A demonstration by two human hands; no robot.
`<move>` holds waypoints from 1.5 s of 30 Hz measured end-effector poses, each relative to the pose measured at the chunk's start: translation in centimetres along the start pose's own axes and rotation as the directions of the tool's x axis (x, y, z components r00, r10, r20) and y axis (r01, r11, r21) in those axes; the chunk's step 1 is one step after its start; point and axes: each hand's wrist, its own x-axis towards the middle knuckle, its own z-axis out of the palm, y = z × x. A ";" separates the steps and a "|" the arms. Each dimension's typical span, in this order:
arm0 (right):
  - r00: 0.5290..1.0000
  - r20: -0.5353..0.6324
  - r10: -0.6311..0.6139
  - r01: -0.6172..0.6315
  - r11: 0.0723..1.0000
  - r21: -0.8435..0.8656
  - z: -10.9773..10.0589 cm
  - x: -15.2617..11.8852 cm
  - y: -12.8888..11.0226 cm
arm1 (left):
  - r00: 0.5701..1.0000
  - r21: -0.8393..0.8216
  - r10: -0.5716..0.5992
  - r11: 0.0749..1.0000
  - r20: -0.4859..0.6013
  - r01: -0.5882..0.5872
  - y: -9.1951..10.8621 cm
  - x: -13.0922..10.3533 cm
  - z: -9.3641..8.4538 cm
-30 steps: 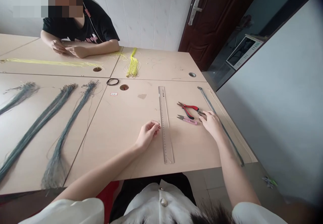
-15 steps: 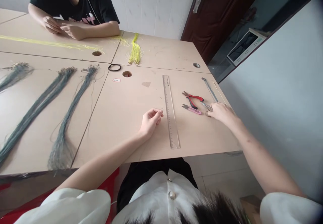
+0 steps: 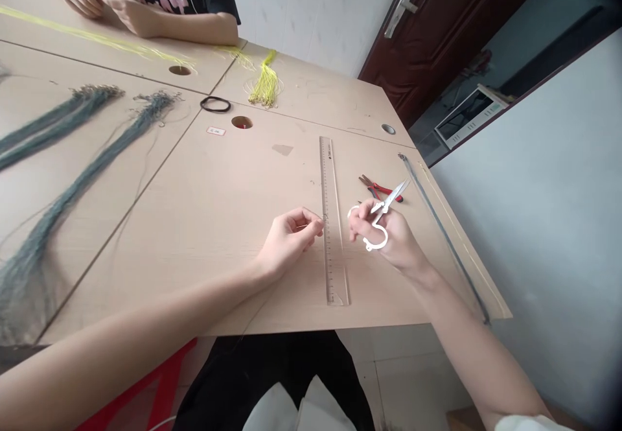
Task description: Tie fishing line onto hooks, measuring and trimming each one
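Observation:
My left hand (image 3: 289,240) is pinched closed just left of the clear ruler (image 3: 334,223). Between thumb and forefinger it holds a thin cord, hard to see, with a small dark loop at the fingertips over the ruler's edge. A faint strand trails below the wrist toward the table's front edge. Right of the ruler, my right hand (image 3: 389,233) is closed on a pair of scissors (image 3: 391,199) with white handles, blades pointing up and to the right. Behind that hand lie red-handled pliers (image 3: 381,189), partly covered.
Grey-green cord bundles (image 3: 97,165) lie at left. A thin bundle (image 3: 444,233) runs along the right edge. Farther back are a yellow cord bundle (image 3: 265,84), a black band (image 3: 215,104) and a table hole (image 3: 241,122). Another person's hands (image 3: 131,13) rest across the table.
My right hand has picked up the scissors from the table's right side and brought them left, near the ruler. My left hand still pinches the cord. The view has shifted slightly.

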 end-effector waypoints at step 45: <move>0.991 0.061 -0.118 0.101 0.968 0.228 0.5 -0.1 1.6 | 0.994 0.103 -0.101 0.990 0.040 0.096 0.8 -1.0 1.4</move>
